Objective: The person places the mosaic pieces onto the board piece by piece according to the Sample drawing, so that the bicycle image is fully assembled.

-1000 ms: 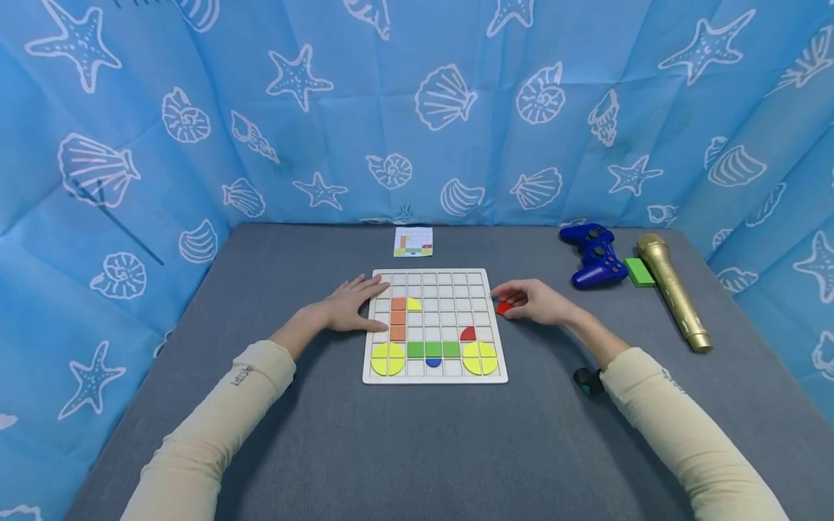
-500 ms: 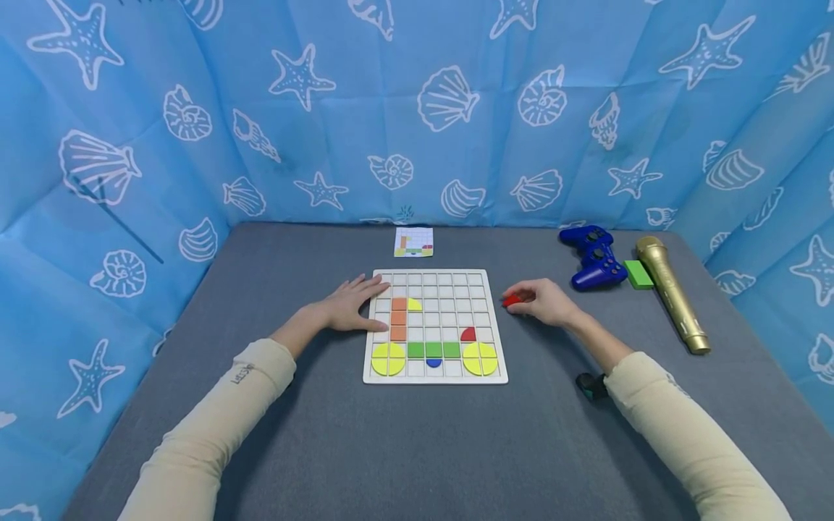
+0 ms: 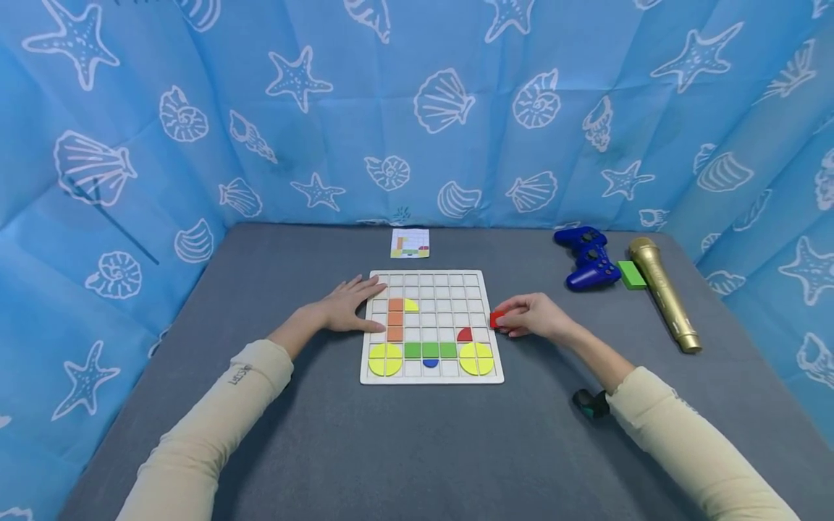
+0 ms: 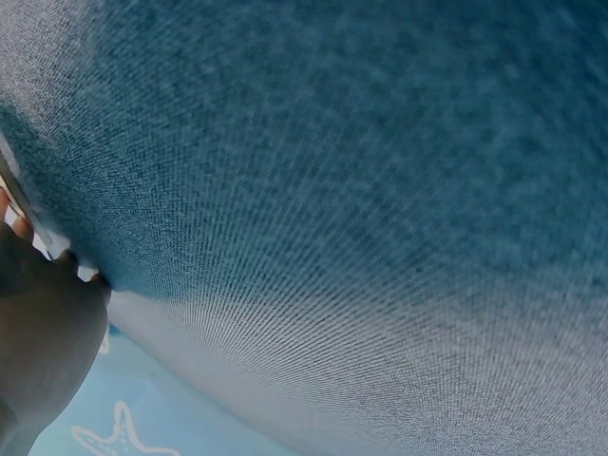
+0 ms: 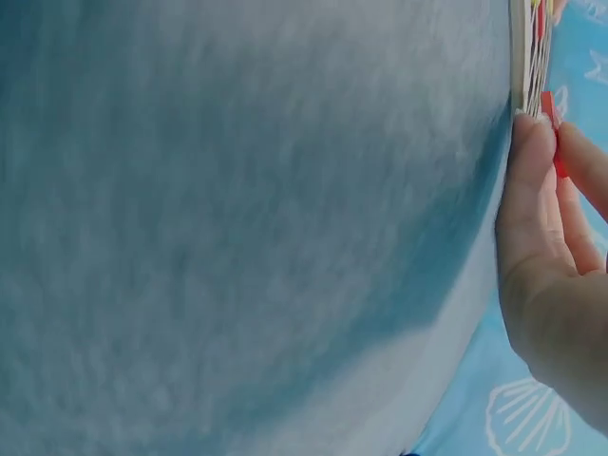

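A white gridded board [image 3: 431, 277] lies mid-table, bearing orange, green, yellow, red and blue flat pieces. Three orange squares [image 3: 395, 318] run down its left side, and a row of green squares [image 3: 431, 351] lies between two yellow circles [image 3: 476, 359]. One red quarter-round piece [image 3: 465, 334] sits above the right circle. My left hand [image 3: 347, 305] rests on the board's left edge, fingers spread. At the right edge, my right hand [image 3: 536, 317] pinches a red piece [image 3: 497, 319] between thumb and fingers; the right wrist view shows the red piece [image 5: 548, 104] edge-on beside the board.
A small printed pattern card [image 3: 410, 244] lies beyond the board. To the right are a blue game controller [image 3: 589, 259], a green block [image 3: 631, 275] and a gold microphone [image 3: 664, 294]. A blue curtain with shells [image 3: 445, 100] stands around the table.
My right hand, pinching the red piece, first lifted it slightly away from the board, then came nearer and lower to the board's right edge. The left hand has stayed in place.
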### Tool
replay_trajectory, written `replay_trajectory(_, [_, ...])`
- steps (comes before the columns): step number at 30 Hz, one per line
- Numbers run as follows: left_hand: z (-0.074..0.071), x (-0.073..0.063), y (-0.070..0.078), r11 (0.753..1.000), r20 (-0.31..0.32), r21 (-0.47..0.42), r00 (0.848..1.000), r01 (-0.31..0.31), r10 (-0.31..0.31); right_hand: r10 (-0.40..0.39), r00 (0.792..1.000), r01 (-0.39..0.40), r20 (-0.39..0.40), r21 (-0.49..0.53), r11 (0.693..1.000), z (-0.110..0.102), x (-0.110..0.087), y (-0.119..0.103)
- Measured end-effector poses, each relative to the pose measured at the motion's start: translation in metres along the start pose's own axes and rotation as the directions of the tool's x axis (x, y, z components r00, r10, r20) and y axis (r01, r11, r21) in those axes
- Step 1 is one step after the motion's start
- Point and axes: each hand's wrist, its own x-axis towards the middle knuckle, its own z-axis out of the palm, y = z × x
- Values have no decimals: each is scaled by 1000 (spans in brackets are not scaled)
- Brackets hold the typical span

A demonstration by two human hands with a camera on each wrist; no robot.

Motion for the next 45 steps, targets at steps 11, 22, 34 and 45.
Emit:
replay_trajectory(11, [2, -1, 0, 1000, -3, -7, 1000, -9, 9, 36, 999, -37, -9, -80, 996, 23, 1, -5])
replay_trajectory(22, [3, 2, 1, 1000, -8, -2, 1000, -12, 12, -5, 998, -10, -56, -266, 964, 30, 1, -10])
replay_trajectory(34, [5, 6, 0, 1000, -11, -4, 1000, -10, 10, 56, 998, -55, 12, -49, 997, 17, 0, -10])
replay_trajectory(45, [-18, -1, -9, 999, -112, 28, 993, -40, 43, -315, 941, 318, 121, -631, 708, -28, -17, 15])
